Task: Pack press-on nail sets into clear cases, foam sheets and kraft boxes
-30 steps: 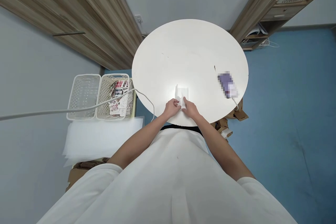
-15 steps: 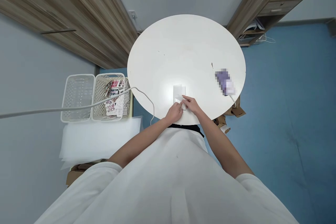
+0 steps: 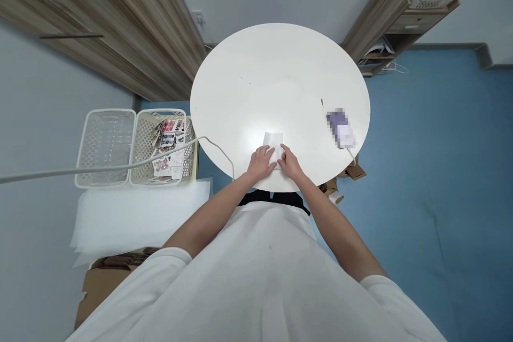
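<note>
White, thin wrapping sheet (image 3: pixel 274 139), folded into a small packet, lies on the round worktop (image 3: pixel 280 75) near its front edge, straight before the person in the head view. The left hand (image 3: pixel 259 163) rests palm down over the packet's left side, its fingers loosely spread, the thumb apart from them; the right hand (image 3: pixel 290 163) is narrower, fingers curled, with its index fingertip on the packet's right side. Whether the right hand pinches a layer or merely presses is too small to tell. Judging by this pose, the step in hand is folding the sheet and smoothing it flat; the next move calls for steady pressure on the left while the right fingers control the edge, since so light a material could spring back or crease askew. Left of the worktop, a perforated basket (image 3: pixel 139 160) holds printed cards (image 3: pixel 172 141), and pale flat sheets (image 3: pixel 132 219) lie just in front.
</note>
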The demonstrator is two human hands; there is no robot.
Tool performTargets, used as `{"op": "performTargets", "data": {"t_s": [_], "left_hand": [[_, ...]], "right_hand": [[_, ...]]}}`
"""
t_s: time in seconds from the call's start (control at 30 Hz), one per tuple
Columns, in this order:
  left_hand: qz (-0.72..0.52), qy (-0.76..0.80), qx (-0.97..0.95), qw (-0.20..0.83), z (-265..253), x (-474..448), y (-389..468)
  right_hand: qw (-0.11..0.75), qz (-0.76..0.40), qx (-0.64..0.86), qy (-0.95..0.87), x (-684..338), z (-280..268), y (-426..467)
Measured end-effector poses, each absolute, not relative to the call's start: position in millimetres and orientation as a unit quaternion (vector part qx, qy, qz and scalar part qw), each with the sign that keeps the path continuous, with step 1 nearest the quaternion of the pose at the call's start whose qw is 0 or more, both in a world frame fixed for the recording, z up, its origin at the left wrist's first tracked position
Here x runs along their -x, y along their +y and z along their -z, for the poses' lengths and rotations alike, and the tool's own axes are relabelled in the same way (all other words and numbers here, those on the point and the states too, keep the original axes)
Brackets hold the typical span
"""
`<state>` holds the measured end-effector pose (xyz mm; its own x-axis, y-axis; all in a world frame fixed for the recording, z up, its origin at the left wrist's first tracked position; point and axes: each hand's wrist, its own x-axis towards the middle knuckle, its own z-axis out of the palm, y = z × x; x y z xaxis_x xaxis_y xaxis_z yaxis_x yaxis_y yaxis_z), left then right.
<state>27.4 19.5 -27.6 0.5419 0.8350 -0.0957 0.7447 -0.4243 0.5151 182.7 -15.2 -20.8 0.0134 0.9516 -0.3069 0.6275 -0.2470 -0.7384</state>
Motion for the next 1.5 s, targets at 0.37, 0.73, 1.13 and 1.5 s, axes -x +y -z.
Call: {"op": "performTargets", "data": {"t_s": [0.37,0.73,1.13,1.5], "left_hand": [[-0.111,0.468,-0.81,0.334,25,-39,16],[-0.132,0.401,-0.795,0.435,22,-19,8],[-0.147,0.539,-0.713,0.424,26,-37,30],[-0.198,0.626,-0.662,0.362,29,-55,36]], "right_hand": [[-0.066,-0.195,0.585,-0.784,-185,0,-19],[-0.03,-0.296,0.518,-0.802,-211,-12,-3],[0.001,-0.359,0.487,-0.796,-229,-9,53],[0.113,-0.288,0.618,-0.723,-222,20,61]]}}
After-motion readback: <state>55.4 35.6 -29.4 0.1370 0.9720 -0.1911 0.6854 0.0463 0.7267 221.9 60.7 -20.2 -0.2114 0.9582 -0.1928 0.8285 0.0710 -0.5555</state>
